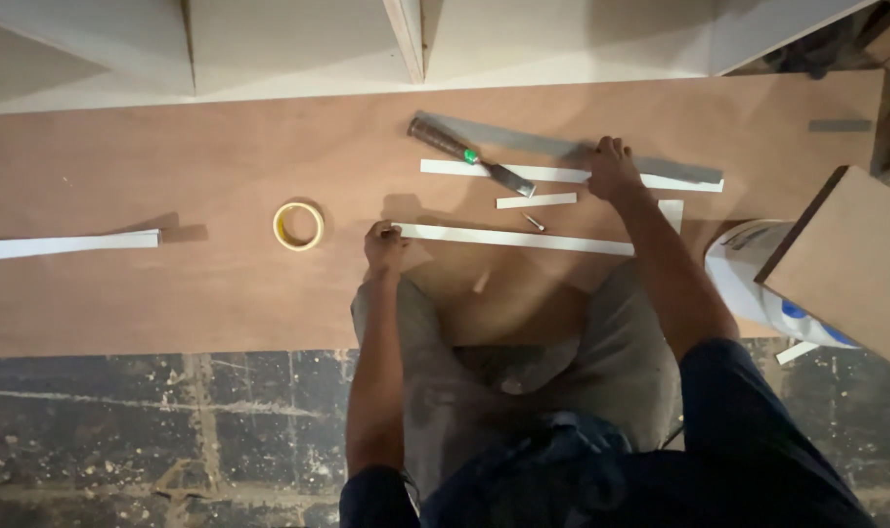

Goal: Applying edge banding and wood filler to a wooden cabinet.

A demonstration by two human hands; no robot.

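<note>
On the wide reddish-brown plywood sheet [171, 293] that lay across the dark, dusty floor [151, 430], the person knelt with both arms stretched forward. The largest of the things in hand was a long grey metal straightedge [552, 145], flat and thin, running at a slight slant from upper left to lower right. The right hand [611, 171] pressed down on it near its middle, fingers spread over the metal and over the white strip [552, 174] lying just beneath it. Nearer the knees lay a long white edging strip [513, 238], narrow, flat and nearly level across the board. The left hand [383, 244] was closed on that strip's left end, fingers curled around it, while the strip's far end reached toward the right forearm. Between the two long strips sat a short white offcut [536, 200], apart from both hands. A chisel with a dark handle and green band [469, 156] lay slantwise across the upper strip, left of the right hand. A small roll of yellow tape [298, 226] rested flat on the board, well left of the left hand.
</note>
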